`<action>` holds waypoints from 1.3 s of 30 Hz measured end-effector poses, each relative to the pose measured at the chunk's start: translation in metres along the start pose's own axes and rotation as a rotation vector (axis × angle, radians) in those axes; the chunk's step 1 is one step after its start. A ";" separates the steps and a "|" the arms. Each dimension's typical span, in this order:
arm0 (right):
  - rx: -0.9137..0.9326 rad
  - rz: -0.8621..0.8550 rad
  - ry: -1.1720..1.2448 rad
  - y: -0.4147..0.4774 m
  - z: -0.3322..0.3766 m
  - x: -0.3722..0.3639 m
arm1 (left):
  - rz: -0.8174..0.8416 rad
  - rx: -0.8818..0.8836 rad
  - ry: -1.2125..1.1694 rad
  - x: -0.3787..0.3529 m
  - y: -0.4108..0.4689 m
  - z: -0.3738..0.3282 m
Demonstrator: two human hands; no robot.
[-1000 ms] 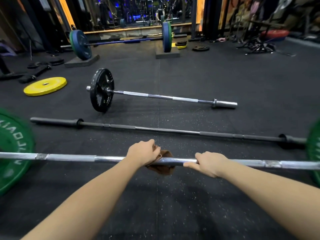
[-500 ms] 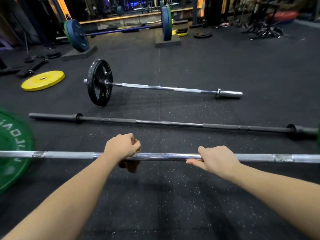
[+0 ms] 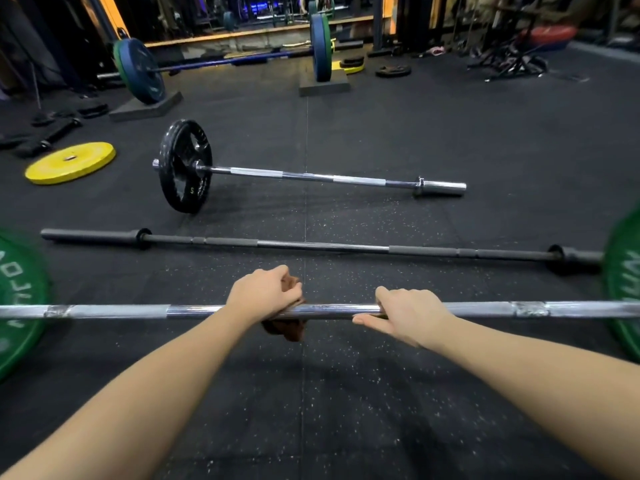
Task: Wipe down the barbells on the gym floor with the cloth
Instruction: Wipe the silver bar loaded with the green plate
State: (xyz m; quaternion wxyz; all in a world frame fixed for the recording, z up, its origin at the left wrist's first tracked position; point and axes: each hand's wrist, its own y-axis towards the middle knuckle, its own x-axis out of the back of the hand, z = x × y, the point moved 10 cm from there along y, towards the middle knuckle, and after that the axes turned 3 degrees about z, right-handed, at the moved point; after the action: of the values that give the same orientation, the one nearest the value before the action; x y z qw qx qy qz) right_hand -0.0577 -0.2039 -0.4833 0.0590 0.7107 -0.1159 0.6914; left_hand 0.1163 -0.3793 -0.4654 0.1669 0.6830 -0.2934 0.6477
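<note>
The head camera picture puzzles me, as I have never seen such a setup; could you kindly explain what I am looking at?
There is no machine here: a person wears one wide-angle camera on the head, looking forward and down, so the two bare forearms reaching in are their own. The left hand grips a brown cloth against the nearest barbell, a chrome bar with green plates at both ends. The right hand holds the same bar beside it, fingers curled over the top. Beyond, on the black rubber floor, lie an unloaded black bar, then a second chrome bar carrying one black plate, and a yellow plate lying flat at the left.
</note>
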 end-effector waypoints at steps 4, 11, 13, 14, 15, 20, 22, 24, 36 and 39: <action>-0.053 0.039 0.018 -0.016 -0.032 -0.002 | -0.029 0.132 0.084 0.012 -0.008 0.052; -0.016 0.031 0.003 -0.026 -0.046 -0.007 | -0.024 -0.020 0.182 0.006 -0.009 -0.042; -0.021 0.056 0.020 -0.025 -0.047 -0.008 | -0.038 -0.152 0.150 -0.004 -0.010 -0.104; -0.027 0.075 0.030 -0.024 -0.048 -0.009 | -0.046 -0.207 0.138 -0.007 -0.011 -0.130; -0.040 0.098 0.038 -0.024 -0.050 -0.009 | -0.051 -0.247 0.130 -0.008 -0.012 -0.150; -0.155 0.201 -0.010 -0.030 -0.078 -0.013 | 0.054 -0.151 0.023 -0.012 0.001 -0.118; -0.156 0.183 -0.011 -0.033 -0.082 -0.014 | 0.072 -0.039 0.030 -0.013 0.005 -0.076; -0.141 0.155 -0.016 -0.034 -0.081 -0.013 | 0.071 0.038 0.044 -0.011 0.005 -0.052; -0.071 0.087 -0.111 -0.031 -0.075 -0.006 | -0.038 -0.287 0.034 -0.020 -0.007 -0.206; -0.075 0.130 -0.106 -0.032 -0.075 -0.008 | 0.071 -0.234 -0.079 -0.026 0.001 -0.174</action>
State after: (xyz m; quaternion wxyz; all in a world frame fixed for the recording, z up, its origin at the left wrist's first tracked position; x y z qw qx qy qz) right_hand -0.1228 -0.1538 -0.4863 0.0343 0.7345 -0.1904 0.6505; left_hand -0.0209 -0.2694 -0.4732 0.2107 0.6731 -0.3975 0.5870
